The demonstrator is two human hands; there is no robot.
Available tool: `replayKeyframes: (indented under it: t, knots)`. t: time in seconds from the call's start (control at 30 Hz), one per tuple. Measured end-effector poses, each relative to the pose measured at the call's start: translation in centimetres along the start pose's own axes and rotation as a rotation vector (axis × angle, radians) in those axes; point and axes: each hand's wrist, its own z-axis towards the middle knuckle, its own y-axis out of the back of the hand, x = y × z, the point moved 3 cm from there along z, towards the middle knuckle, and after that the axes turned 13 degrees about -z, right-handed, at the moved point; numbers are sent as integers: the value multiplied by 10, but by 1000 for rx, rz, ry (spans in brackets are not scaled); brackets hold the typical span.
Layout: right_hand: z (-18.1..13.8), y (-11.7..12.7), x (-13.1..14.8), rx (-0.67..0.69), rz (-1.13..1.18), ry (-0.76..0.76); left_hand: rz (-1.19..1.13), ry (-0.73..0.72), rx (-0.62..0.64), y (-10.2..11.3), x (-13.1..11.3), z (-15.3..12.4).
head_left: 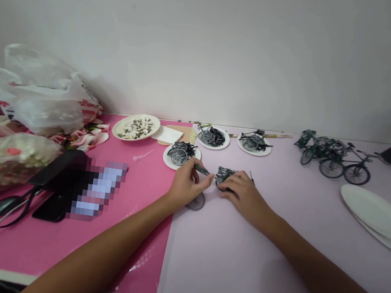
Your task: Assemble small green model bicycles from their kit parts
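Note:
My left hand (188, 184) is closed, with a slim dark green piece (202, 169) pinched in its fingers; it looks like part of a miniature bicycle. Below that hand a small grey spoked wheel (196, 203) shows, partly covered. My right hand (245, 192) has its fingers curled down at a cluster of green miniature bicycle frames (224, 174). What its fingertips hold, if anything, is hidden. A thin dark rod (251, 177) sticks up behind the right hand. Just beyond my left hand, a white plate (167, 162) carries grey wheels and black parts.
Two more parts plates (226, 146) stand by the wall, beside a bowl of small pieces (136, 127). Assembled miniature bicycles (333, 161) are at right, near white oval plates (379, 211). Plastic bags (38, 100), a phone (50, 208) and black glasses-like gear (61, 166) lie left.

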Motion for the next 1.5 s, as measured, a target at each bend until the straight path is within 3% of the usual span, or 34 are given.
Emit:
replayKeyframes:
  t: [0.4,0.67,0.87,1.2,1.5]
  knots:
    - [-5,-9,-3,-88,-39,15,-24,20,-3,0,14,4]
    - [-9,2,0,-276,80,-161,31,23,-29,2,11,3]
    - [-7,3,7,-301,191,-164,-51,52,25,0,13,1]
    - [-6,10,14,-360,140,-197,17,-37,93,-2,12,-3]
    - [-3,10,17,-357,109,-86,72,-131,204,-4,7,-5]
